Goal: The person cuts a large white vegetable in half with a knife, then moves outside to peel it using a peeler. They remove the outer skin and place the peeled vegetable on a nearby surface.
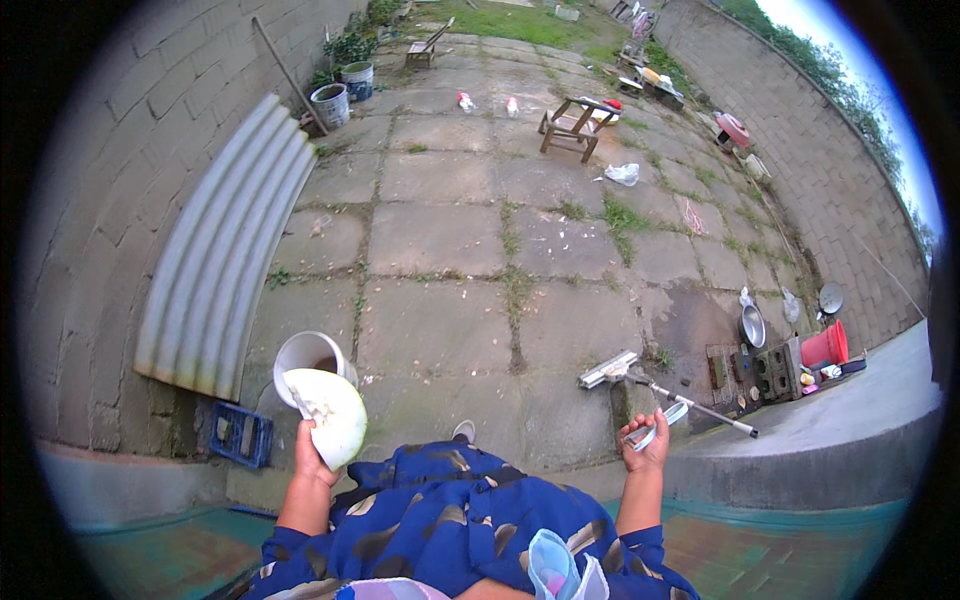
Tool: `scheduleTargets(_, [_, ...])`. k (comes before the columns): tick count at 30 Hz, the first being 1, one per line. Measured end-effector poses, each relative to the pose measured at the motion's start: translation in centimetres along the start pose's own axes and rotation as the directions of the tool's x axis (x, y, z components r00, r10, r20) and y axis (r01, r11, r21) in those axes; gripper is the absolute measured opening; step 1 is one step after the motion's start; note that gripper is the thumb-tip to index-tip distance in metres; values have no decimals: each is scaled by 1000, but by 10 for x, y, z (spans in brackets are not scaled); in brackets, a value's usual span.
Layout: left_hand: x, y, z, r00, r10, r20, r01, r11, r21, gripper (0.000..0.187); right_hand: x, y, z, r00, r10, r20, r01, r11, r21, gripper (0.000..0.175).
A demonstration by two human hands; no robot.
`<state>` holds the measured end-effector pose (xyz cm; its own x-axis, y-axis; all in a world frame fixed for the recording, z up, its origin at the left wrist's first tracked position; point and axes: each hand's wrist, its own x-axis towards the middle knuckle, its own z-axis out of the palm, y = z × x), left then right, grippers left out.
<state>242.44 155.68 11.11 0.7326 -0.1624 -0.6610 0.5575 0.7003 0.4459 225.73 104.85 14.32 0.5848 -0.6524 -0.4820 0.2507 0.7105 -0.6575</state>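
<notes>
My left hand (313, 456) grips a large cut piece of pale green gourd (341, 412), its white, torn inner flesh turned up and to the left. Just beyond it stands a white bucket (339, 358), partly hidden by the gourd; something brownish shows inside. In my right hand (646, 444), raised on the other side of my body, is a small tool with a pale looped handle (672, 417), probably a vegetable peeler. My fingers cover part of it. A wide gap separates the two hands.
A floor squeegee (611, 369) lies right, its pole passing beyond my right hand. At left are a blue plastic crate (241, 435) and a corrugated sheet (225, 255) against the block wall. A metal basin (752, 325) and red bucket (823, 345) sit right; a wooden chair (577, 129) stands ahead.
</notes>
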Motion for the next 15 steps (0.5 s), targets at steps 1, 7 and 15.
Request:
scheduleTargets(1, [23,-2,12,1000,7,-11,-7,1000,-4,53,23,-2,0,1000,-4,0,4,999,32,27])
scheduleTargets(7, [143,1,84,998,54,-43,-54,998,-11,50,174,-15,53,990,-25,-142,23,1000,-15,36])
scheduleTargets(15, [286,38,185,997,65,-37,-65,998,0,50,338,-7,176,992,-27,120,31,999,-26,40])
